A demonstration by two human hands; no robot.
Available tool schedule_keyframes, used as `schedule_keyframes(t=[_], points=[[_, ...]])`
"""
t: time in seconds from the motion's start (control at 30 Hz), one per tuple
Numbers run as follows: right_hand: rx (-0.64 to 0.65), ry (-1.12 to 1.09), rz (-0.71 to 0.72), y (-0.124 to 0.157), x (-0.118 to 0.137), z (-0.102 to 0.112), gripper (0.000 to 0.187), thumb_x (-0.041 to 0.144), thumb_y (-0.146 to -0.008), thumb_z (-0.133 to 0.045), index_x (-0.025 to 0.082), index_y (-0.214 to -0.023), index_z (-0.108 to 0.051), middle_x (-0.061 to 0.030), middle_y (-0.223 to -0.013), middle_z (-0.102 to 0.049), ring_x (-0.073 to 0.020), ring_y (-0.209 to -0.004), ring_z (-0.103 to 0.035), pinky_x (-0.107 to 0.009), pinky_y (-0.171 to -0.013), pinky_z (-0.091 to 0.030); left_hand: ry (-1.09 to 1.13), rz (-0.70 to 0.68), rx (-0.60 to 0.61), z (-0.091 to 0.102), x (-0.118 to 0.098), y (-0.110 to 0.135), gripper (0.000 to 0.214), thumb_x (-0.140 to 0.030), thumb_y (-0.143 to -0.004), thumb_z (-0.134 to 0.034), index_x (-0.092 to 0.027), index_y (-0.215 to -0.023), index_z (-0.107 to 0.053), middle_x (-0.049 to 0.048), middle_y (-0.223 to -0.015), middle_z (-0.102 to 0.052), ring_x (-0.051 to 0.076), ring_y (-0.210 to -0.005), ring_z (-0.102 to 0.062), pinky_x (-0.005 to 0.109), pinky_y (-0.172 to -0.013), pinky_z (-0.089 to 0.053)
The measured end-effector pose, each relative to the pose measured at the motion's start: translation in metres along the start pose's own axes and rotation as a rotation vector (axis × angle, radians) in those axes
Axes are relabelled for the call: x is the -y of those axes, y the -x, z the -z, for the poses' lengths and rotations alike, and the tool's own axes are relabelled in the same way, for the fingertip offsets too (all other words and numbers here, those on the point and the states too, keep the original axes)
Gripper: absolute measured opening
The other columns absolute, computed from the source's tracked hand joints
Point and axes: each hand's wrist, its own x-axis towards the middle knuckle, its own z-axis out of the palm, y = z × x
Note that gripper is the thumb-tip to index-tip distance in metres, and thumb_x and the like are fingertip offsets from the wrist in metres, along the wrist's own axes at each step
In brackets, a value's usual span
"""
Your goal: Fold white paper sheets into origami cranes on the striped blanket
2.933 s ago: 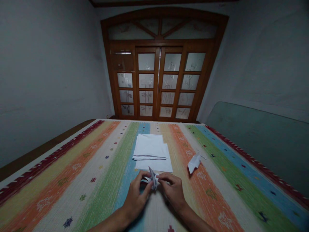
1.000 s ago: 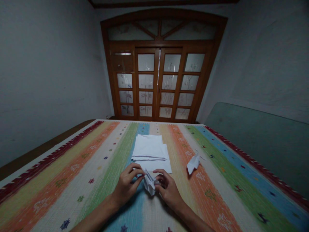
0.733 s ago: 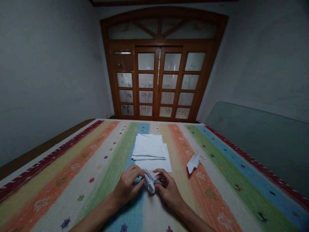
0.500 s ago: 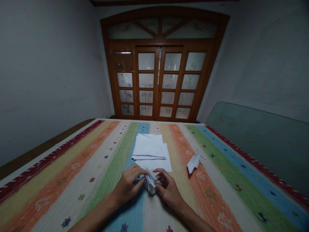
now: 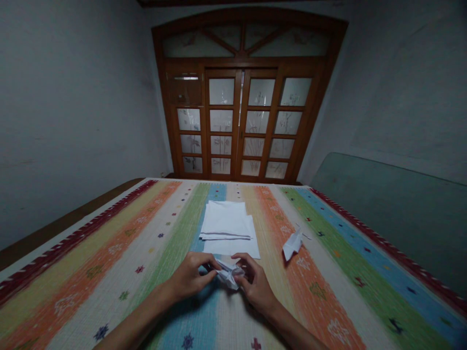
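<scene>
Head view: both grips are closed on a small folded white paper piece [image 5: 229, 276] – the left hand [image 5: 189, 278] pinches one end with its fingertips, while the right hand [image 5: 257, 287] curls in from the other side. Held from both sides, the piece stays steady between them. The fingers hide much of it, so its shape and folds are hard to make out, and I cannot tell whether it rests on the striped woven rug [image 5: 91, 287] or sits just above it.

Just ahead of the hands lies a pile of white paper sheets [image 5: 224, 218], squared up near the rug's middle, with a dark line across it that may be a fold or a sheet edge. To the right, apart from the hands, a second folded paper figure [image 5: 292, 245] lies on the orange stripe. Both forearms run out of the bottom of the frame. The rug hides whatever is beneath it – bed or desk, I cannot tell. Beyond stand glazed wooden doors [image 5: 237, 121].
</scene>
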Motion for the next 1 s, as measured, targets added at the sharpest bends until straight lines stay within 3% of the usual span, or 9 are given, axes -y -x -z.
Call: schedule_keyframes(t=[0.17, 0.33, 0.57, 0.8, 1.0], points=[[0.002, -0.015, -0.011, -0.001, 0.001, 0.0, 0.034, 0.016, -0.072, -0.063, 0.02, -0.105, -0.063, -0.0007, -0.087, -0.061, -0.0158, -0.072, -0.065, -0.023, -0.058, -0.046, 0.027, -0.011, -0.078, -0.005, -0.002, 0.0, 0.009, -0.016, -0.078, -0.066, -0.019, -0.078, -0.075, 0.0046, -0.071, -0.077, 0.017, -0.063, -0.072, 0.023, -0.058, -0.053], [-0.032, -0.035, 0.011, -0.001, 0.0, 0.0, 0.033, 0.019, -0.074, -0.066, 0.021, -0.106, -0.062, -0.0011, -0.088, -0.063, -0.0175, -0.075, -0.067, -0.025, -0.061, -0.049, 0.075, 0.077, -0.194, -0.016, -0.008, 0.0, 0.01, -0.015, -0.078, -0.064, -0.019, -0.076, -0.073, 0.0033, -0.071, -0.077, 0.016, -0.062, -0.072, 0.024, -0.062, -0.057], [-0.049, -0.017, 0.014, 0.0, 0.002, -0.003, 0.029, 0.026, -0.077, -0.072, 0.021, -0.104, -0.062, -0.002, -0.09, -0.064, -0.0176, -0.076, -0.068, -0.024, -0.062, -0.052, 0.057, 0.161, -0.364, -0.034, -0.016, 0.006, 0.008, -0.017, -0.08, -0.063, -0.019, -0.074, -0.068, 0.0005, -0.069, -0.072, 0.015, -0.059, -0.068, 0.021, -0.056, -0.054], [-0.049, -0.111, -0.015, -0.002, -0.001, -0.002, 0.038, 0.033, -0.07, -0.078, 0.022, -0.103, -0.061, 0.0014, -0.085, -0.057, -0.016, -0.069, -0.066, -0.022, -0.055, -0.051, 0.045, 0.115, -0.369, -0.04, -0.007, 0.009, 0.007, -0.016, -0.079, -0.062, -0.019, -0.075, -0.065, 0.0014, -0.072, -0.071, 0.015, -0.065, -0.069, 0.022, -0.058, -0.055], [-0.042, -0.196, -0.02, -0.007, -0.007, 0.002, 0.048, 0.037, -0.062, -0.083, 0.022, -0.102, -0.061, 0.002, -0.084, -0.054, -0.0133, -0.063, -0.061, -0.021, -0.053, -0.047, 0.248, 0.273, -0.35, -0.039, -0.01, 0.005, 0.01, -0.023, -0.079, -0.065, -0.018, -0.071, -0.067, 0.0029, -0.073, -0.073, 0.017, -0.068, -0.07, 0.025, -0.063, -0.058]])
